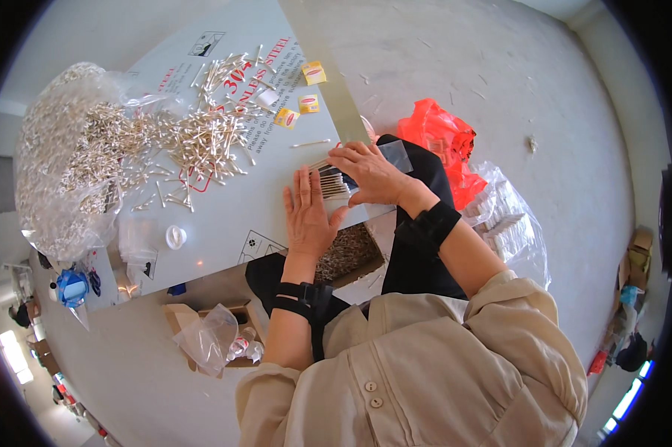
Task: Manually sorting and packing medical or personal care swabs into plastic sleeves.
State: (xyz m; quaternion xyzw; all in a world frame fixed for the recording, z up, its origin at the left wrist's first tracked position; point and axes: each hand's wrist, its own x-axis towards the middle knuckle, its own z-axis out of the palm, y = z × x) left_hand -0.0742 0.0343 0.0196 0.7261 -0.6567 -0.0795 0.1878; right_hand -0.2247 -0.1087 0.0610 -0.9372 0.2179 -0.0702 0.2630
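Note:
On the table's near right part lies a neat row of cotton swabs (331, 184), side by side. My left hand (308, 222) lies at the row's left end, fingers stretched out and touching the swabs. From the right, my right hand (375, 176) arches over the row's other end with thumb and fingers apart. A clear plastic bag (397, 156) shows partly beside that hand; how the bag meets the swabs is hidden. One loose swab (311, 143) lies just beyond the row.
A loose heap of swabs (209, 145) spills from a big clear bag (60, 164) at left. Small yellow boxes (308, 103) lie farther off, a round white container (175, 237) nearer. Below the table edge stands a box of swabs (351, 253). Red plastic bag (439, 141) at right.

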